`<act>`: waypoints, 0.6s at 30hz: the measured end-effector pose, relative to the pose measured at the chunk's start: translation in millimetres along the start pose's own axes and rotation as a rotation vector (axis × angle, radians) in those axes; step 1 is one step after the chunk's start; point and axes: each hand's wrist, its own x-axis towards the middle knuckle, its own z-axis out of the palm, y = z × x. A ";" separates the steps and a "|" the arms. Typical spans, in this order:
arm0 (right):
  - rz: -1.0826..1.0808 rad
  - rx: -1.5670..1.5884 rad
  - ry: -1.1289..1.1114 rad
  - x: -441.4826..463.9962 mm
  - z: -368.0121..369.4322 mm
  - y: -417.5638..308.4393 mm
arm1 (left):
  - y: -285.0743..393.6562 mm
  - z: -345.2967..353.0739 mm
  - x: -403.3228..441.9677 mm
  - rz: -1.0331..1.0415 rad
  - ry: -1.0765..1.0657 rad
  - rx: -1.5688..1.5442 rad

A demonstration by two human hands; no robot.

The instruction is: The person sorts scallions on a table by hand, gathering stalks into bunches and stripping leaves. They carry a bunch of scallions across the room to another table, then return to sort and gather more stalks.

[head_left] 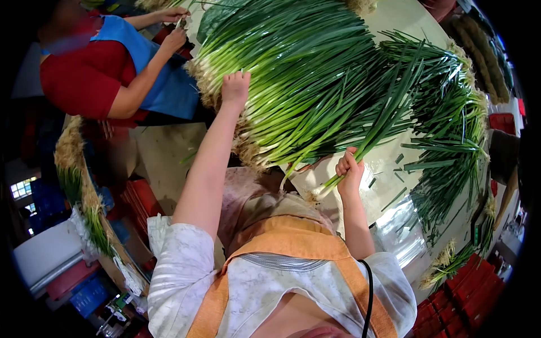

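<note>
in the head view, your right hand (350,169) is wrapped around the lower stems of a small bunch (378,130). its long axis runs slantwise: roots near your apron (282,231), leaves reaching forward and to the right, over the pile's (304,79) near right edge. your left hand (235,87) is farther forward and well apart from the bunch, its fingers curled on the pale stems of the pile; you cannot tell from here whether it pinches any. the pile lies between and ahead of your hands, its roots to the left, its leaves to the right, so the left hand is nearer its root end.

the tabletop (410,17) is pale, with leaf scraps (372,183) just beside your right hand and a shiny plastic sheet (403,234) nearer you. a second pile (451,101) spreads along the right side, roots outward. red crates (462,293) stand at the lower right. at the upper left, a co-worker (84,90) in a red sleeve and blue apron works with both hands near the pile.
</note>
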 end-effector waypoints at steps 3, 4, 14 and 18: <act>0.015 0.035 -0.016 -4.6 5.2 1.3 | 1.7 -13.5 0.6 0.199 0.166 -0.215; 0.023 0.035 -0.037 -4.3 3.3 3.9 | 3.3 -25.3 -2.8 0.277 0.243 -0.326; 0.228 -0.019 -0.105 2.2 18.1 28.1 | 111.9 -72.2 -125.0 -0.291 -0.606 -1.652; 0.349 -0.028 -0.127 0.0 20.5 42.1 | 144.6 -71.8 -155.9 -0.012 -0.565 -1.508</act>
